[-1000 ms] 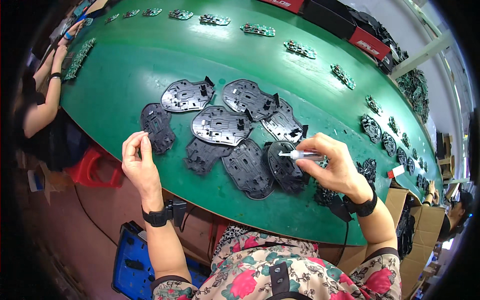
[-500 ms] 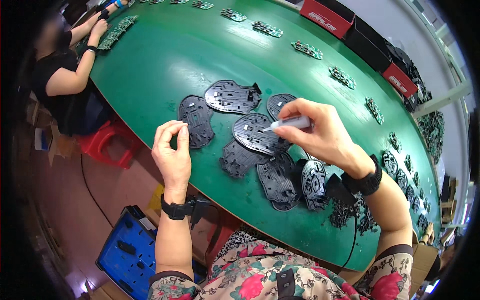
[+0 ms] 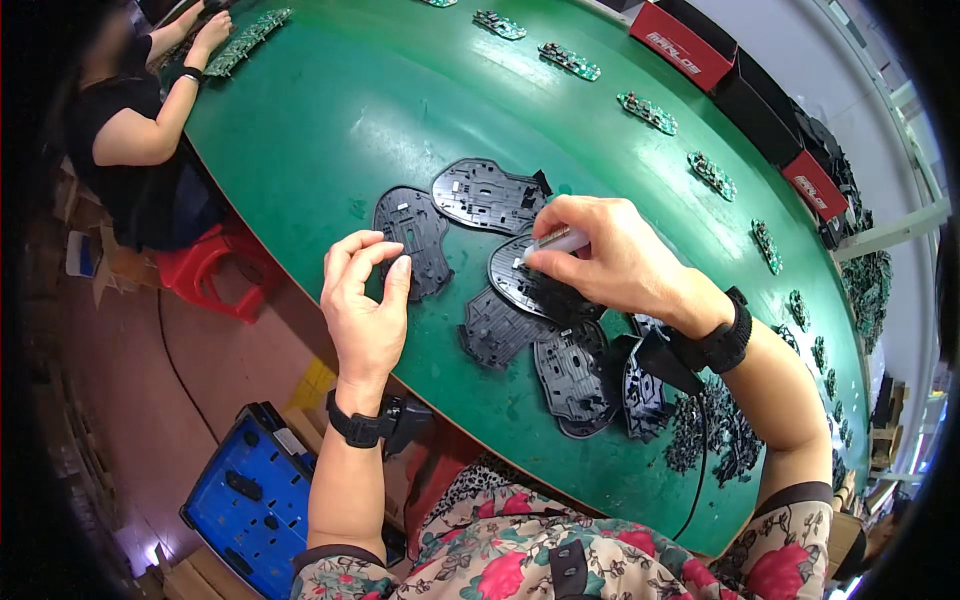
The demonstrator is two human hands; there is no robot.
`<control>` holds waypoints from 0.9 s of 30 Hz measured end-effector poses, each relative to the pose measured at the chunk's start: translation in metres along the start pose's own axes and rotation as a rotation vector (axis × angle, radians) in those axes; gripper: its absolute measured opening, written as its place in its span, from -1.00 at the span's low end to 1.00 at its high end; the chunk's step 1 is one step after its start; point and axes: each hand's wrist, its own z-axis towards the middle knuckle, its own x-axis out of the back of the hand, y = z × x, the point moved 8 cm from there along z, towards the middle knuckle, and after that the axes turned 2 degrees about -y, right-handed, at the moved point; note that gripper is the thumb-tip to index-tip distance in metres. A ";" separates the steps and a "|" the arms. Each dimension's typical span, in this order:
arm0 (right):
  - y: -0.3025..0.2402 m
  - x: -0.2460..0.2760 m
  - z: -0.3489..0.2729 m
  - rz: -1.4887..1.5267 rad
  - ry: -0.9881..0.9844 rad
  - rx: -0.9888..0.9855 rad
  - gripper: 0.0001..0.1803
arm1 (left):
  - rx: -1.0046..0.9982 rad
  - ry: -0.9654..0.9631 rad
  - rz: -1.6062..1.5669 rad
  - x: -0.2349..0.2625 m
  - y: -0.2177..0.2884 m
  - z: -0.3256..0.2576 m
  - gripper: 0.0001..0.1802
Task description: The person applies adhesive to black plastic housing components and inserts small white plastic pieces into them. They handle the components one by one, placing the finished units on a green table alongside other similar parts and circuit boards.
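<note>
My right hand (image 3: 610, 250) is closed around a small whitish squeeze bottle (image 3: 563, 240), its narrow tip pointing down at a black plastic shell (image 3: 520, 285). A small white rectangle shows on that shell close to the tip. Left of it, my left hand (image 3: 365, 305) hovers at the table edge with thumb and index fingertips close together; anything between them is too small to make out. Several similar black shells lie around: one beside my left fingers (image 3: 415, 240), one farther back (image 3: 487, 195), others nearer me (image 3: 575, 375). My right hand and wrist partly cover some shells.
Green circuit boards (image 3: 648, 112) stand in a curved row along the far side of the green table (image 3: 330, 140). Small black parts (image 3: 715, 430) are heaped at the right. Red-and-black boxes (image 3: 685, 45) line the back. A co-worker (image 3: 135, 130) handles boards at the far left. A blue crate (image 3: 250, 500) sits below.
The bottle's tip has come down onto the shell, near its white rectangle. My left hand has shifted slightly right, its outer fingers spreading. The whole view has shifted a little.
</note>
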 end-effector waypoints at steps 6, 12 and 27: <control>-0.012 0.012 -0.016 0.056 -0.054 -0.042 -0.75 | 0.019 0.001 -0.017 0.000 -0.006 0.001 -0.91; -0.015 0.011 -0.050 0.019 -0.119 0.078 -0.75 | 0.023 0.002 -0.028 0.000 -0.007 0.001 -0.92; -0.027 -0.004 -0.060 -0.244 -0.137 0.278 -0.76 | 0.047 -0.003 -0.046 -0.001 -0.013 0.004 -0.91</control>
